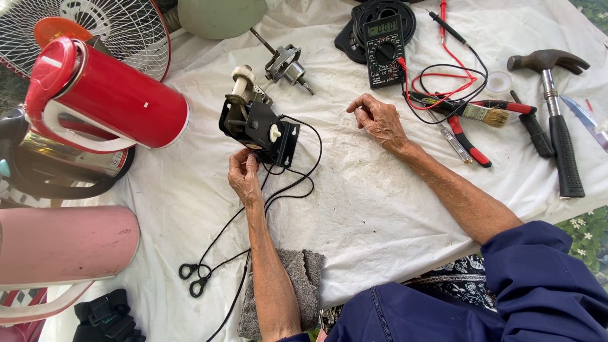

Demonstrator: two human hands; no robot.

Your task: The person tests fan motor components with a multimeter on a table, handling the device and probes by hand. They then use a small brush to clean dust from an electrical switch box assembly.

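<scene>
Head view: left hand (pixel 244 174) pinching black motor bracket's (pixel 261 130) lower edge, right hand (pixel 379 120) loose on bare cloth (pixel 367 202).

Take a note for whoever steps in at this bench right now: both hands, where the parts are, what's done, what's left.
Left hand: pinching at the lower edge of the black fan motor unit, where its black cord leaves. Right hand: empty, resting loosely curled on the white cloth.
Multimeter lies above the right hand, probes unused. A separate metal shaft part lies behind the motor. Pliers, brush and hammer lie right.
Done: motor is out on the cloth. Left: probes not yet applied.
</scene>
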